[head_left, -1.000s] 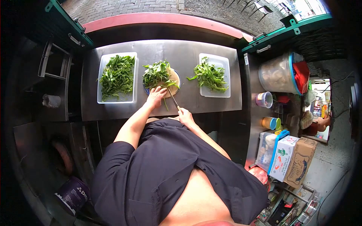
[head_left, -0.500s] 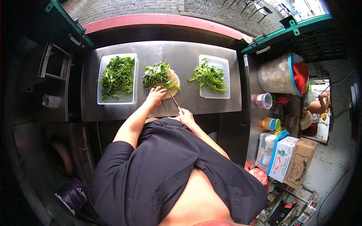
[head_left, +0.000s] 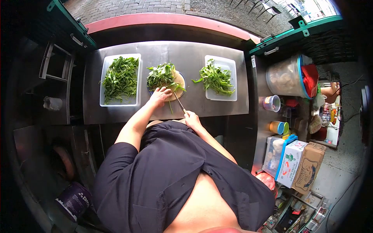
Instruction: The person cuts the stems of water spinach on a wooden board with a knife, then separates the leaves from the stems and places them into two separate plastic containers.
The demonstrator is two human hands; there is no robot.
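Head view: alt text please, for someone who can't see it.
A person's left hand presses leafy greens on a round cutting board while the right hand holds a knife beside them. White trays of greens sit either side on the steel counter.

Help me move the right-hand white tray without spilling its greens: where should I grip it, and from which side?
Take the white tray by its bare right long rim, coming from the right. Its greens are heaped mid-tray and hang over the left rim toward the cutting board, so that side likely offers no clean hold.
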